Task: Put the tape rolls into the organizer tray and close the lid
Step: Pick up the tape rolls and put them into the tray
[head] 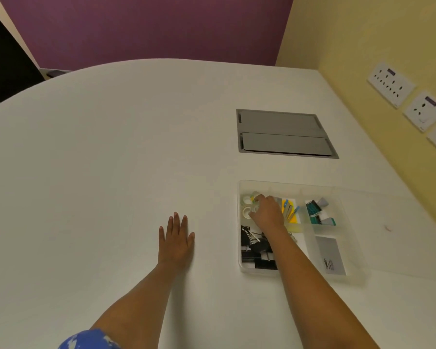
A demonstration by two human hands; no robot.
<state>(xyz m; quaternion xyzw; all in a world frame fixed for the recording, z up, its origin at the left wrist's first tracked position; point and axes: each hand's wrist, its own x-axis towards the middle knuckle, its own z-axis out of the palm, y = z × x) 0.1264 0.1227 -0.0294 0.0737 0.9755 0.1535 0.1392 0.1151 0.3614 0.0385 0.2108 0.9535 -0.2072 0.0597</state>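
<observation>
A clear plastic organizer tray (355, 250) sits on the white table at the right. Its clear lid (398, 222) lies open, folded out to the right. Small clear tape rolls (247, 199) lie in the tray's far left compartment. My right hand (267, 210) reaches into that compartment, fingertips closed around a tape roll (254, 209) there. My left hand (177, 238) rests flat on the table left of the tray, fingers spread, holding nothing.
Black binder clips (256, 250) fill the tray's near left compartment. Sticky notes and pens (291, 210), staple boxes (315, 210) and a grey card (331, 256) fill others. A grey cable hatch (285, 133) is set into the table beyond. Wall sockets (390, 84) line the right wall.
</observation>
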